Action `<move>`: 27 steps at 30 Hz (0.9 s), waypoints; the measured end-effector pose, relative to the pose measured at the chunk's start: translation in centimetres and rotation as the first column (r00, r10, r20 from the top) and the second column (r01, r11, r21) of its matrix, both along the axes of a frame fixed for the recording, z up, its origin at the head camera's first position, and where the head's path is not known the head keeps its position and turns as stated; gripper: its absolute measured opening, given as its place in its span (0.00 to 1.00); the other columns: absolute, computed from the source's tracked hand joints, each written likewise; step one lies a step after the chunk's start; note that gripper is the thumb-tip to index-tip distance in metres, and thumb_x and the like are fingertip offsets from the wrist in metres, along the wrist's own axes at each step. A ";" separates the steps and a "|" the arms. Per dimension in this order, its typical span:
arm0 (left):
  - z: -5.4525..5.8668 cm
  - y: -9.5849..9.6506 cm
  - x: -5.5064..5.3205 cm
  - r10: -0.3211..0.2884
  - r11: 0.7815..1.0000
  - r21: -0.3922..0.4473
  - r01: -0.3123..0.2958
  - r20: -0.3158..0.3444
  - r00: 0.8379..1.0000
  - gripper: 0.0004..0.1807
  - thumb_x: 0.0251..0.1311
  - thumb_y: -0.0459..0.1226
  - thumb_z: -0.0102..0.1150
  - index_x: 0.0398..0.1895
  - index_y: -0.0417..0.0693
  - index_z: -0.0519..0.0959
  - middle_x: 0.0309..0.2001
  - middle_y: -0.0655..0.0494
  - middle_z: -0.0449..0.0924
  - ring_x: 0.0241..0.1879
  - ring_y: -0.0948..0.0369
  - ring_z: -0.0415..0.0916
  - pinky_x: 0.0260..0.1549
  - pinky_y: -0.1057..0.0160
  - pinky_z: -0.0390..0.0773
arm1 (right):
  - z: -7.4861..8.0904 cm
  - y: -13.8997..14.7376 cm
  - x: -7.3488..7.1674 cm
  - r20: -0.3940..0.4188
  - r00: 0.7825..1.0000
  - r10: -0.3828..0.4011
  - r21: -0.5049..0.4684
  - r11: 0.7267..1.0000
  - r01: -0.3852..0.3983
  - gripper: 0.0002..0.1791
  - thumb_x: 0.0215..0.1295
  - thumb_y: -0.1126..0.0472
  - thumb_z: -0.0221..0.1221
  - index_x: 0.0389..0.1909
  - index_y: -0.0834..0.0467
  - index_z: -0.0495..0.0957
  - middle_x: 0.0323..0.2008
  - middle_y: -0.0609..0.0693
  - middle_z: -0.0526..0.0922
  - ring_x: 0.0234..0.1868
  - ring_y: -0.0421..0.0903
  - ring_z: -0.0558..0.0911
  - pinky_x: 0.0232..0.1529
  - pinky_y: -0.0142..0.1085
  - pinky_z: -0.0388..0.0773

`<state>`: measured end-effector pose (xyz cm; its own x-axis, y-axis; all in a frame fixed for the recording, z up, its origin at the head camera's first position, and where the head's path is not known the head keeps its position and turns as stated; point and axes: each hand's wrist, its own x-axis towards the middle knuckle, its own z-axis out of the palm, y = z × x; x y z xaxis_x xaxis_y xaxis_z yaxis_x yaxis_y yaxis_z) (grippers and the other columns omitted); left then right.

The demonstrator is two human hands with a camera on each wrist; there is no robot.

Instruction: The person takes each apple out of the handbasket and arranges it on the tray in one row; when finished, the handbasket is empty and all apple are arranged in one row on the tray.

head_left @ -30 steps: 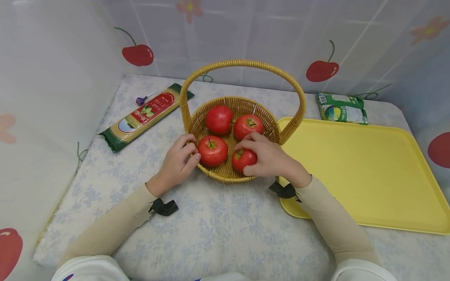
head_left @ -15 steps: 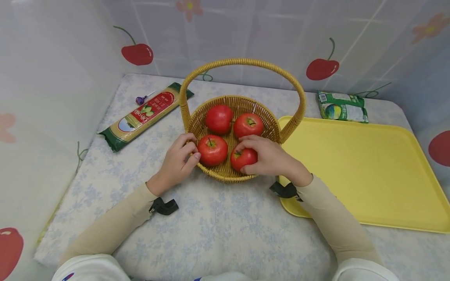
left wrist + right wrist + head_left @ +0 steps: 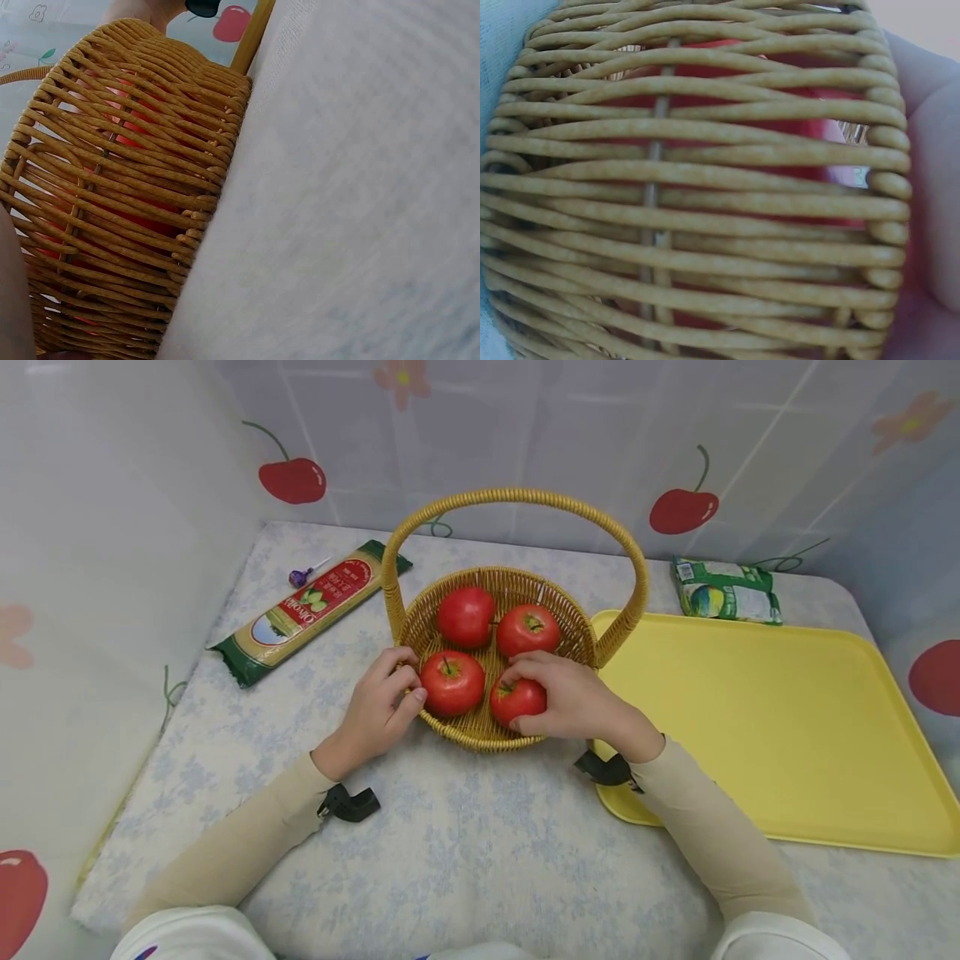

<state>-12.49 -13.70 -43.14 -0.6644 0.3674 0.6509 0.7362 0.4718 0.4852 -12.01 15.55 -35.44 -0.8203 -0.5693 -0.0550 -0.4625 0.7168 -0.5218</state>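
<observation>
A yellow wicker basket (image 3: 480,744) with a tall arched handle stands at mid-table, holding several red apples. My left hand (image 3: 378,714) grips its left rim, fingers curled over the edge beside the front left apple (image 3: 452,683). At the front right, my right hand (image 3: 573,697) holds a smaller apple (image 3: 519,700) between thumb and fingers, inside the basket. Two more apples, one back left (image 3: 466,617) and one back right (image 3: 528,630), lie behind it. Both wrist views are mostly filled by the woven basket wall (image 3: 127,172), with red fruit showing through its gaps.
A yellow tray (image 3: 772,735) lies to the right, its left edge close by the basket. Behind it is a green packet (image 3: 727,592). On the left lie a long pasta-like pack (image 3: 311,612) and a purple lollipop (image 3: 300,577). Patterned walls enclose the table's back and sides.
The apple in my right hand has shifted very slightly left, with the thumb moving along. My left hand stays at the basket rim.
</observation>
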 end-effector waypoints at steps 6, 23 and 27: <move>0.0 0.1 -0.1 -0.017 1.000 -0.002 0.017 -0.001 1.000 0.30 0.79 0.56 0.37 0.26 0.44 0.73 0.48 0.35 0.77 0.46 0.46 0.73 0.45 0.47 0.75 | 0.1 0.5 0.2 0.002 1.000 0.009 -0.059 0.998 -0.009 0.23 0.51 0.53 0.68 0.51 0.54 0.83 0.65 0.58 0.78 0.60 0.54 0.81 0.52 0.48 0.81; -0.2 0.2 0.0 0.013 1.000 0.005 -0.013 0.013 1.000 0.31 0.78 0.56 0.37 0.25 0.43 0.73 0.48 0.34 0.77 0.45 0.45 0.74 0.46 0.45 0.74 | 2.9 2.8 0.9 0.029 0.999 0.024 -0.257 0.966 -0.016 0.24 0.53 0.58 0.72 0.53 0.51 0.81 0.68 0.53 0.76 0.65 0.52 0.75 0.50 0.47 0.84; -0.2 0.1 0.1 0.022 1.000 0.005 -0.022 0.009 1.000 0.31 0.78 0.56 0.37 0.25 0.43 0.73 0.48 0.35 0.77 0.45 0.45 0.74 0.47 0.45 0.75 | 3.8 3.9 1.2 0.003 1.000 0.015 -0.255 0.967 -0.013 0.23 0.54 0.59 0.71 0.53 0.51 0.82 0.67 0.52 0.77 0.64 0.52 0.75 0.49 0.46 0.84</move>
<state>-12.42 -13.55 -43.31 -0.6779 0.3493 0.6468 0.7214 0.4852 0.4941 -10.86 19.44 -31.62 -0.8122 -0.5764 0.0898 -0.4687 0.5533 -0.6886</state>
